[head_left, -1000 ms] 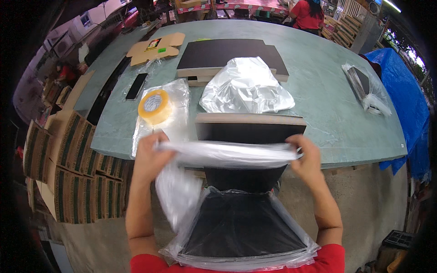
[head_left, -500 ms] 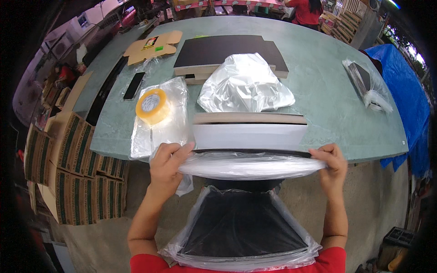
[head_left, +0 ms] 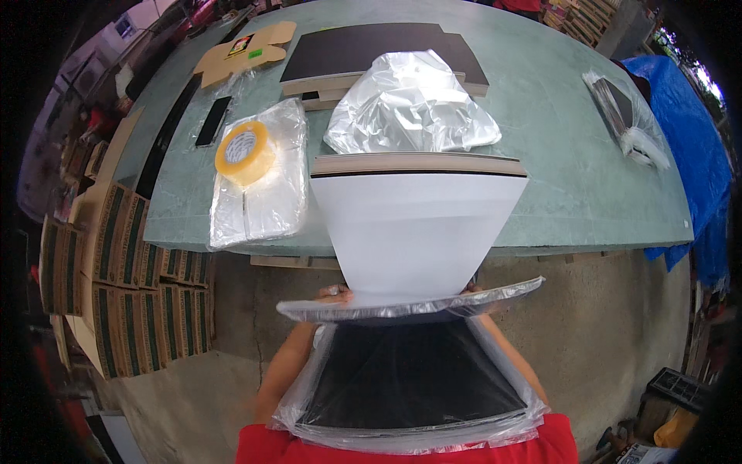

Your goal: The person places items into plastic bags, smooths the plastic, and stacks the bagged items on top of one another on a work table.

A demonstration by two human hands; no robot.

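Observation:
A white board stack (head_left: 421, 224) with a grey-and-black top edge stands tilted at the table's near edge, its lower end below the tabletop. In front of that end runs a long strip of clear plastic bag (head_left: 502, 296), with its load hidden. My left hand (head_left: 337, 294) is closed at the strip's far edge, next to the white face. Behind the plastic, my right hand (head_left: 473, 288) is mostly hidden, only a sliver of it showing. Against my body lies a black board (head_left: 417, 375) in clear plastic, overlapping both forearms.
On the green table (head_left: 587, 185) lie a tape roll (head_left: 246, 152) on flat plastic bags (head_left: 263, 203), a phone (head_left: 213, 121), an opened carton (head_left: 243, 52), crumpled plastic (head_left: 413, 108), black boards (head_left: 363, 50) and a bagged bundle (head_left: 626, 120). Stacked cartons (head_left: 139, 309) stand left.
Both hands have come down and inward from the strip's ends to beneath the white stack. The stack now shows more of its white face, reaching down past the table's edge. The view has shifted slightly.

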